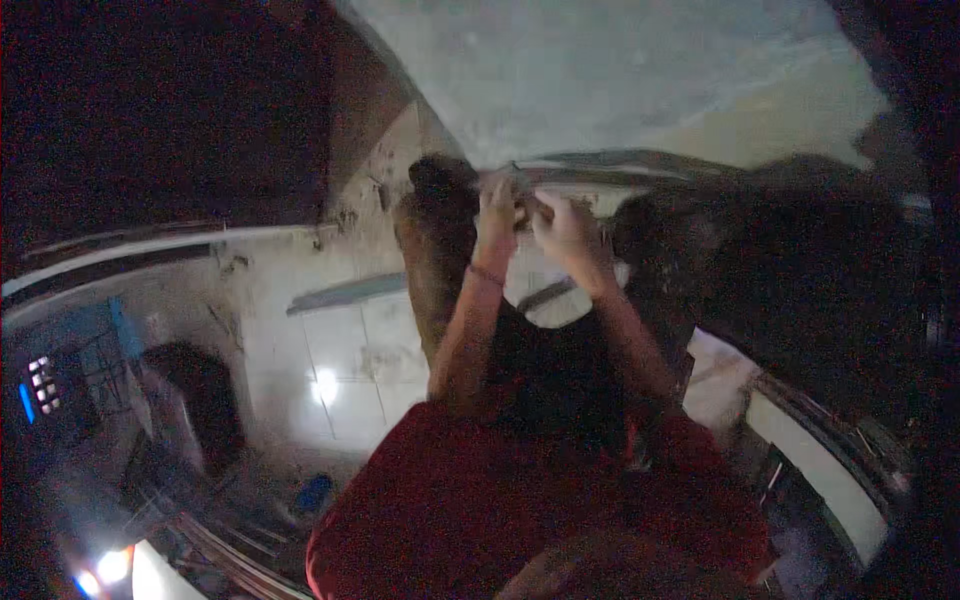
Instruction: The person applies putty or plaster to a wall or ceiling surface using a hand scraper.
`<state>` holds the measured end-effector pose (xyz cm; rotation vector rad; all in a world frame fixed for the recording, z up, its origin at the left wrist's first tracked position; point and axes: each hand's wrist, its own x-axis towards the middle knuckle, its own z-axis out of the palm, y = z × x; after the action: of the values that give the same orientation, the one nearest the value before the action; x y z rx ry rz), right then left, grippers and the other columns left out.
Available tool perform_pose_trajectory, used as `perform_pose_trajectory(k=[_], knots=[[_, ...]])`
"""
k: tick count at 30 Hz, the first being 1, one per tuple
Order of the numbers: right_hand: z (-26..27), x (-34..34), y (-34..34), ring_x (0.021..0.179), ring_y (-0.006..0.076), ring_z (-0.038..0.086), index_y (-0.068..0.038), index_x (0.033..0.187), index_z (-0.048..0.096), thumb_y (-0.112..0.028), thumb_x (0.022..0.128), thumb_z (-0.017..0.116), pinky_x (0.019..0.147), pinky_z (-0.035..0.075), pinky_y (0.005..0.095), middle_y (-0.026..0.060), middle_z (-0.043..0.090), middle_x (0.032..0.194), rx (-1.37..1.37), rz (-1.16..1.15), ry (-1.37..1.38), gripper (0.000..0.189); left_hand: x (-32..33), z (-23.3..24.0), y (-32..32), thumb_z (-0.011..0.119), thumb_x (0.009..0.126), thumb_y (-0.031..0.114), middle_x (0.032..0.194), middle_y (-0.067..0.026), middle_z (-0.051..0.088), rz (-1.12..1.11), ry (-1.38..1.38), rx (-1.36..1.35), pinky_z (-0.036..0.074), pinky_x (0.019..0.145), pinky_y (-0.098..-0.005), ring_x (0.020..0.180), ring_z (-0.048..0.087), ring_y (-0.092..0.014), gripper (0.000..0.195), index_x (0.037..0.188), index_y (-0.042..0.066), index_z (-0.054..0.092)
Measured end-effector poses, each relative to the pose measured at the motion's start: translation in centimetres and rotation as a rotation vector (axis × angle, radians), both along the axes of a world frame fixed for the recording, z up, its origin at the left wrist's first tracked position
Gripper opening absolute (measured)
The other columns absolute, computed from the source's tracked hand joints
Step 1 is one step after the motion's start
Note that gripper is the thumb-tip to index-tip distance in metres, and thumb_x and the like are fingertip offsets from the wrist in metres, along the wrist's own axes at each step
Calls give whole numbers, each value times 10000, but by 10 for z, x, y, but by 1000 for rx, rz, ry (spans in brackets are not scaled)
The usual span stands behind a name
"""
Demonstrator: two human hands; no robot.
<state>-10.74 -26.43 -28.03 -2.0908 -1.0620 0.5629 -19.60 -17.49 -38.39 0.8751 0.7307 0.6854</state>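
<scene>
My left hand [497, 206] is raised in front of me, its fingers bent near the edge of a large pale surface [600, 97]. Close to its right, my right hand [559, 225] has its fingers curled. A small dark thing [520, 214] shows between the two hands; the dim, blurred picture does not settle what it is or which hand holds it. Beneath my wrists lies a light, rounded surface [559, 311] crossed by a dark band. A dark band circles my left wrist.
Light floor tiles [345, 352] reflect a lamp at the left. A small blue object [313, 493] lies on the floor at lower left. A dark, high-backed shape [199, 397] stands farther left. A white panel [817, 472] runs along the right side. Deep shadow covers the right.
</scene>
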Motion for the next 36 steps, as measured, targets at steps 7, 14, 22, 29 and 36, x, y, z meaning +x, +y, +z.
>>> perform_pose_trajectory(k=[7, 14, 22, 29, 36], knots=[[-5, 20, 10, 802, 325, 616, -53, 981, 627, -161, 754, 640, 719, 479, 405, 170, 635, 866, 38, 48, -30, 251, 28, 42, 12, 489, 892, 124, 1018, -101, 509, 7, 71, -287, 504, 720, -315, 881, 538, -212, 281, 1165, 79, 439], [-4, 12, -1, 829, 311, 618, -66, 1016, 636, -199, 744, 649, 770, 468, 415, 161, 644, 862, 168, 18, 69, 303, 24, 49, 2, 535, 870, 271, 907, -27, 584, 108, 30, -84, 493, 723, -326, 821, 581, -166, 200, 1035, 159, 528], [-32, 20, -15, 908, 276, 624, -40, 1091, 584, -241, 817, 617, 789, 484, 360, 169, 631, 989, 57, 83, 207, 341, 0, 66, -15, 415, 927, 222, 1027, -71, 584, 9, 281, -293, 513, 667, -302, 852, 598, -171, 296, 1136, 47, 530], [15, 10, -60, 911, 126, 570, -36, 1295, 418, -139, 838, 600, 792, 440, 251, 148, 613, 1005, 146, 27, 299, 503, -13, 80, -36, 442, 924, 226, 1057, -83, 580, -268, 144, -26, 509, 715, -300, 844, 600, -167, 330, 1166, 21, 533], [39, -12, -120, 957, 113, 514, 45, 1250, 401, -176, 841, 619, 845, 415, 261, 78, 551, 1089, 11, 6, 534, 513, -26, 162, -69, 561, 890, 223, 1075, -26, 575, -384, 105, -184, 419, 862, -280, 973, 526, -132, 341, 1149, 4, 534]])
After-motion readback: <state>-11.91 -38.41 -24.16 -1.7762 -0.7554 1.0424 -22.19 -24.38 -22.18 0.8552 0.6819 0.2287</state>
